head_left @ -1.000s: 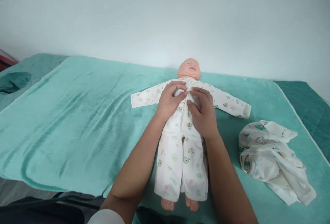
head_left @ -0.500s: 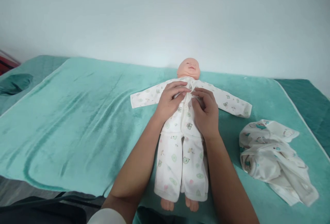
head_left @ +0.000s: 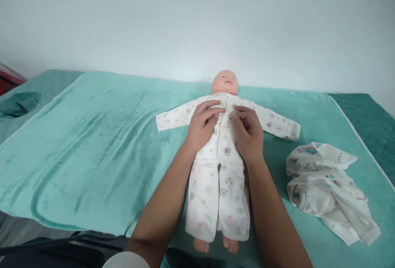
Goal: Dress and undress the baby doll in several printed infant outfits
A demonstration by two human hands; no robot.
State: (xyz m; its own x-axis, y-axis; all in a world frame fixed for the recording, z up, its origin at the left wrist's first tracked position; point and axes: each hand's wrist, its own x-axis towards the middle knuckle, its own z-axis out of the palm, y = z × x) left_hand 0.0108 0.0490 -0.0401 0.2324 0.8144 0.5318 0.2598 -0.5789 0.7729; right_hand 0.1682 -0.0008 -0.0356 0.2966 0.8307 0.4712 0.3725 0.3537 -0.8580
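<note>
A baby doll (head_left: 225, 81) lies on its back on a teal blanket (head_left: 92, 136), dressed in a white printed top (head_left: 274, 122) and matching trousers (head_left: 217, 200), bare feet toward me. My left hand (head_left: 202, 124) rests on the doll's chest, its fingers curled and pinching the left edge of the top's front opening. My right hand (head_left: 248, 132) pinches the opposite edge of the top near the collar. Both hands meet at the middle of the chest.
A crumpled heap of white printed baby clothes (head_left: 327, 187) lies on the blanket to the right of the doll. A darker green cloth (head_left: 18, 103) sits at the far left. A pale wall rises behind the bed. The blanket's front edge runs below the doll's feet.
Both hands have shifted slightly up the doll's chest toward the collar, the right hand's fingers now bunched in a tighter pinch on the fabric. The doll and the clothes heap stay put.
</note>
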